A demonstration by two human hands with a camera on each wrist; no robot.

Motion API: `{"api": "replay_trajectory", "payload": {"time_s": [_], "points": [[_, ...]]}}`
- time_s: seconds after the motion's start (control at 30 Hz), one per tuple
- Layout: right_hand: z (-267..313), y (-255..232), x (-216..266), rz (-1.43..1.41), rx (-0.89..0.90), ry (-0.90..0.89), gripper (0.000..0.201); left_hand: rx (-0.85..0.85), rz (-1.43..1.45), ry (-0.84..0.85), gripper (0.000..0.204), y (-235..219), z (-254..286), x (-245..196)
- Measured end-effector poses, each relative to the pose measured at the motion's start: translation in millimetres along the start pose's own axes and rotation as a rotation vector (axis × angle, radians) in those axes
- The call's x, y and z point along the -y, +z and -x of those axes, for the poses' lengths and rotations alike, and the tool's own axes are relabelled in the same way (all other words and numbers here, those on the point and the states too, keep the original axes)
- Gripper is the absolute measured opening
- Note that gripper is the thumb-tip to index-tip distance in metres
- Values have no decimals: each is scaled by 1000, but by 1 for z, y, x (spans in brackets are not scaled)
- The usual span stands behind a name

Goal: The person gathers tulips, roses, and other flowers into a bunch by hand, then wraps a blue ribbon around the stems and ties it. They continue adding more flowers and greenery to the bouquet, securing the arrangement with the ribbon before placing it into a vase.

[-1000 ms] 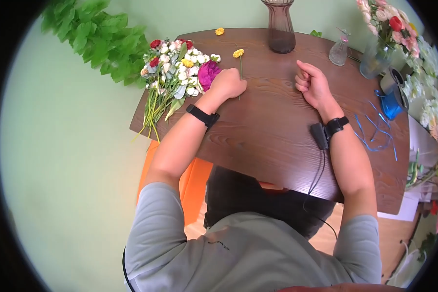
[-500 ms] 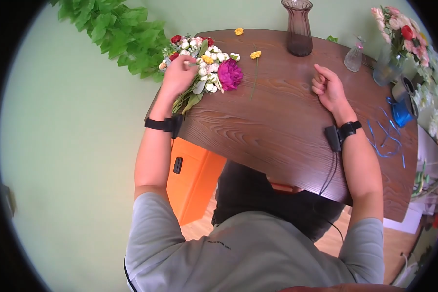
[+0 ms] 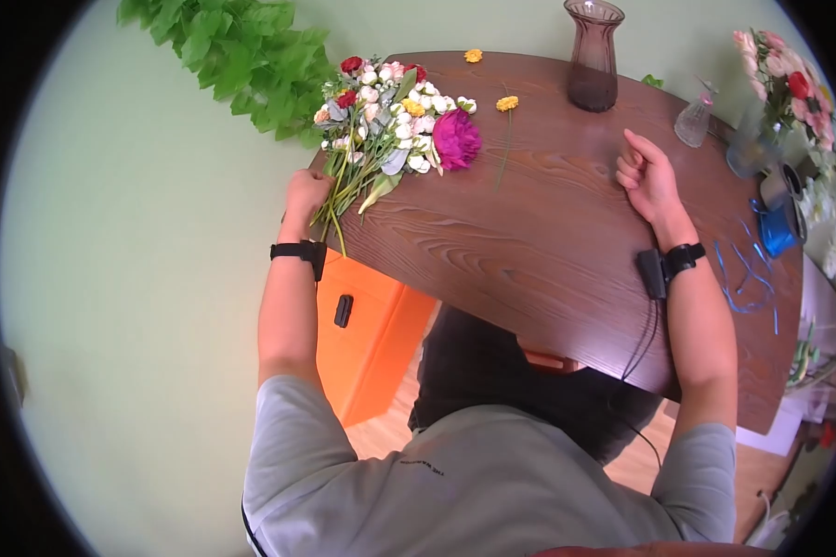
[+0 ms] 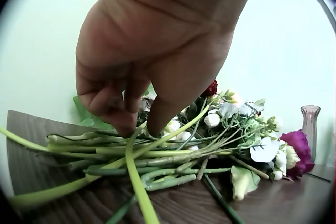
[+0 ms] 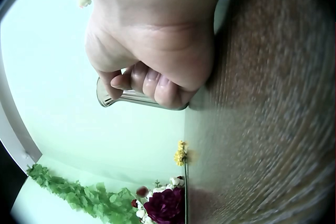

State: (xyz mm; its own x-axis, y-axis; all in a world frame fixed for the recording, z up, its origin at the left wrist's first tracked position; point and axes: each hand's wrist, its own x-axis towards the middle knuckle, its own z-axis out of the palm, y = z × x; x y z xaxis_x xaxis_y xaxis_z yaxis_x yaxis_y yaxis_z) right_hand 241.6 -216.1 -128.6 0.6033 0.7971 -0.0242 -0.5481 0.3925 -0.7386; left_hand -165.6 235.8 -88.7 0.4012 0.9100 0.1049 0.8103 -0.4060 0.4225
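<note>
At the left edge of the table lies a loose bunch of flowers (image 3: 381, 121) with white, red and yellow blooms and a large magenta peony (image 3: 457, 140). My left hand (image 3: 306, 193) is at the lower ends of the stems. In the left wrist view its thumb and fingertips pinch a light green flower stem (image 4: 137, 163) just above the other stems. My right hand (image 3: 652, 181) rests on the table with its fingers loosely curled, holding nothing. To its left lies a single yellow flower (image 3: 507, 104) on a thin stem.
Behind stands a tall purplish glass vase (image 3: 593, 70), with a small clear glass bottle (image 3: 693, 123) to its right. Blue ribbon pieces (image 3: 745, 278) and a blue ribbon spool (image 3: 778, 228) lie right of the right arm. An orange box (image 3: 367, 334) stands under the table's left edge.
My left hand has moved left from beside the peony, across the flower heads, and down to the stem ends. The right hand stays resting on the table. The head view has shifted slightly.
</note>
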Motion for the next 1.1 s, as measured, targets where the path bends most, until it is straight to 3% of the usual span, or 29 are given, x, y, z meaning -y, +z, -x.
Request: {"api": "replay_trajectory", "payload": {"time_s": [0.2, 0.47, 0.57, 0.67, 0.83, 0.9, 1.1], "points": [[1, -1, 0, -2, -2, 0, 40, -86, 181, 56, 24, 11, -22, 14], [0, 0, 0, -3, 0, 1, 41, -179, 471, 175, 23, -45, 5, -65], [2, -1, 1, 3, 26, -1, 40, -206, 600, 311, 22, -53, 26, -113], [2, 0, 0, 19, 69, -12, 38, -12, 890, 399, 18, -52, 59, -172], [6, 4, -4, 34, 215, 6, 16, 277, 1024, 481, 18, 0, 97, -254], [8, 5, -7, 108, 290, 25, 20, 394, 1056, 534, 18, 31, 108, -283], [14, 17, -10, 255, 377, 130, 34, 484, 1119, 640, 20, 104, 131, -357]]}}
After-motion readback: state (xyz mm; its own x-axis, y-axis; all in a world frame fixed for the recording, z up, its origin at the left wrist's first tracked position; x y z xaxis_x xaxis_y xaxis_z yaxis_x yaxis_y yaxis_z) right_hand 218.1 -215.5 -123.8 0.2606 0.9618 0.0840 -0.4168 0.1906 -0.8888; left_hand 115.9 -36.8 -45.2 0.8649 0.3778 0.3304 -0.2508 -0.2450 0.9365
